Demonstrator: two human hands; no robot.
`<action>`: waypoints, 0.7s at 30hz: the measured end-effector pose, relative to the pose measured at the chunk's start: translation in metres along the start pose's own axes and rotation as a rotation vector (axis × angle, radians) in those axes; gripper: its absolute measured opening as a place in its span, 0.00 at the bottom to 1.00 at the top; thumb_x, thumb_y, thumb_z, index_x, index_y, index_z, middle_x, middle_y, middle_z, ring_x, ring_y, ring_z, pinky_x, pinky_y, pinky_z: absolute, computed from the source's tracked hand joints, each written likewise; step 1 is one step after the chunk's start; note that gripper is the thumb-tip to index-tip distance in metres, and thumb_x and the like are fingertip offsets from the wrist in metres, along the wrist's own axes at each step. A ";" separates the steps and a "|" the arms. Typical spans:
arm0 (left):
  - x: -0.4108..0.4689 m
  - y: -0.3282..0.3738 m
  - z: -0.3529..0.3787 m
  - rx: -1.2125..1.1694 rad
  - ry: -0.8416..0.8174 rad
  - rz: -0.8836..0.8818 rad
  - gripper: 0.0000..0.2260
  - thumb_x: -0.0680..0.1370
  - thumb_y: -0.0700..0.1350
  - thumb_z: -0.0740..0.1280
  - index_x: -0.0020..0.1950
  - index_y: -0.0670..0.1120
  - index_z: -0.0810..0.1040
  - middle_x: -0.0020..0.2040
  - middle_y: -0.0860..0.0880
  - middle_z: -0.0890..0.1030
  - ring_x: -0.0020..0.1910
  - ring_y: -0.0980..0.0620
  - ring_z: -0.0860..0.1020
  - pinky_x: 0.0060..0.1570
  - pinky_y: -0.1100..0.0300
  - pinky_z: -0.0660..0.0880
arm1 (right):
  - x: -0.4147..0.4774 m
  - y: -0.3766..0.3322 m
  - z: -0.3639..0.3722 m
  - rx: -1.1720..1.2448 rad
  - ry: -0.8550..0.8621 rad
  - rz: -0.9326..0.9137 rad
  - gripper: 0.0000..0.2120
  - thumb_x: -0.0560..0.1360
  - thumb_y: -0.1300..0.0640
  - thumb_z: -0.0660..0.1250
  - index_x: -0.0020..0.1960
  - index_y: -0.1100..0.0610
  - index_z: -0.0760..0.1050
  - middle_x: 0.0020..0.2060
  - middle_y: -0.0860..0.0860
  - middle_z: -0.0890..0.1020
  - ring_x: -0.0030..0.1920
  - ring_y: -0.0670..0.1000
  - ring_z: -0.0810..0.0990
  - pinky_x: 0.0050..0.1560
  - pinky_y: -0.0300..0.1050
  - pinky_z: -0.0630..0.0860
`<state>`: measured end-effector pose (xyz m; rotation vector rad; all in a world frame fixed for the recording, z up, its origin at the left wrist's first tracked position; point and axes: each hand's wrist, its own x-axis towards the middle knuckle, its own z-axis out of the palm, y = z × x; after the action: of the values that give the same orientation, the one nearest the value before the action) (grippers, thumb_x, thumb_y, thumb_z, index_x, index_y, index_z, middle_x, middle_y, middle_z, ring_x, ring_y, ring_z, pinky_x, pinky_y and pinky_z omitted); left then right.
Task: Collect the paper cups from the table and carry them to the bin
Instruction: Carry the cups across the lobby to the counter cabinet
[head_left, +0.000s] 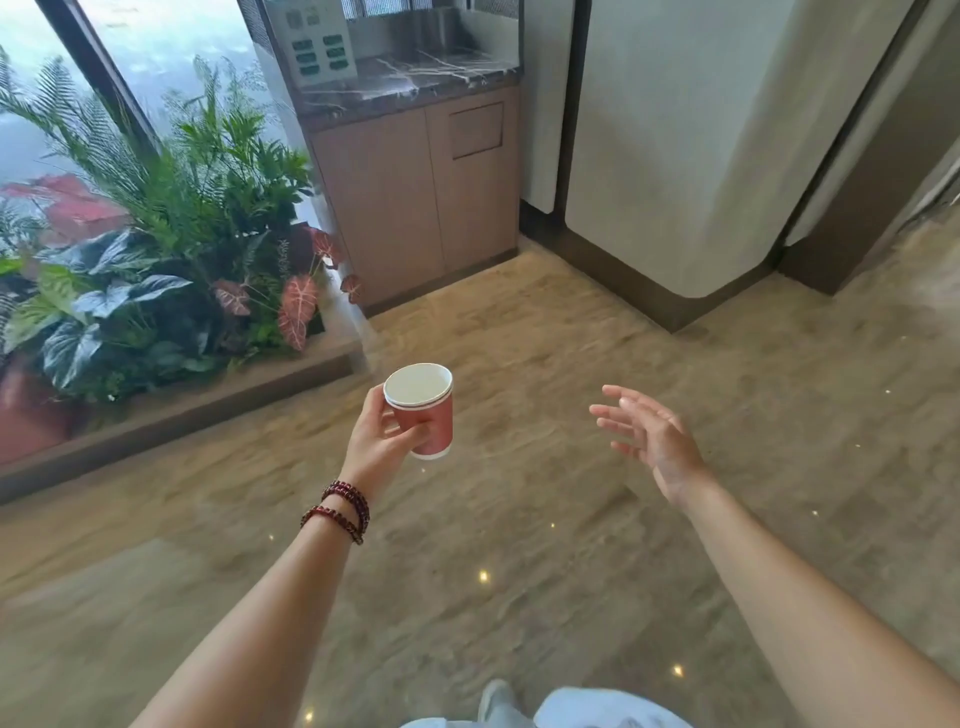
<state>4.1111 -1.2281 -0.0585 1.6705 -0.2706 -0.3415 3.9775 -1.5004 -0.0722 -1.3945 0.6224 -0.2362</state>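
Paper cups (422, 410), red with white rims and looking like a couple nested together, are up in the air over the shiny tan floor (519, 545), held upright-ish with a slight tilt in the left hand (376, 441), fingers wrapped round the side, beaded bracelets (340, 512) on that wrist. The right hand (652, 441) is off to the side, well apart from the cups, fingers spread and holding nothing. Ahead there's a wooden cabinet (415, 197) with a dark marble top, and a planter of leafy plants (156, 249) just beside it on the left.
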 end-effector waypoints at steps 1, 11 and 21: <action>0.017 0.002 -0.001 0.005 0.002 0.002 0.25 0.57 0.46 0.71 0.51 0.60 0.70 0.49 0.56 0.78 0.48 0.56 0.76 0.47 0.63 0.74 | 0.015 -0.005 0.006 0.007 -0.001 -0.002 0.10 0.77 0.53 0.61 0.52 0.47 0.81 0.51 0.52 0.86 0.51 0.49 0.82 0.50 0.47 0.72; 0.196 0.006 0.001 0.035 0.025 -0.009 0.23 0.64 0.38 0.71 0.52 0.57 0.70 0.48 0.55 0.77 0.48 0.56 0.75 0.46 0.65 0.74 | 0.191 -0.049 0.037 -0.016 -0.028 -0.019 0.11 0.77 0.52 0.61 0.53 0.46 0.81 0.51 0.50 0.86 0.55 0.51 0.82 0.57 0.51 0.73; 0.414 0.023 0.032 0.066 0.077 -0.035 0.28 0.61 0.43 0.71 0.59 0.53 0.68 0.54 0.50 0.77 0.56 0.48 0.76 0.57 0.50 0.74 | 0.422 -0.114 0.042 -0.067 -0.095 -0.017 0.11 0.78 0.51 0.61 0.55 0.45 0.80 0.53 0.50 0.86 0.57 0.53 0.81 0.59 0.52 0.73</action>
<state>4.4832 -1.4143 -0.0666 1.7506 -0.1971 -0.2970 4.3684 -1.6997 -0.0732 -1.4677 0.5440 -0.1629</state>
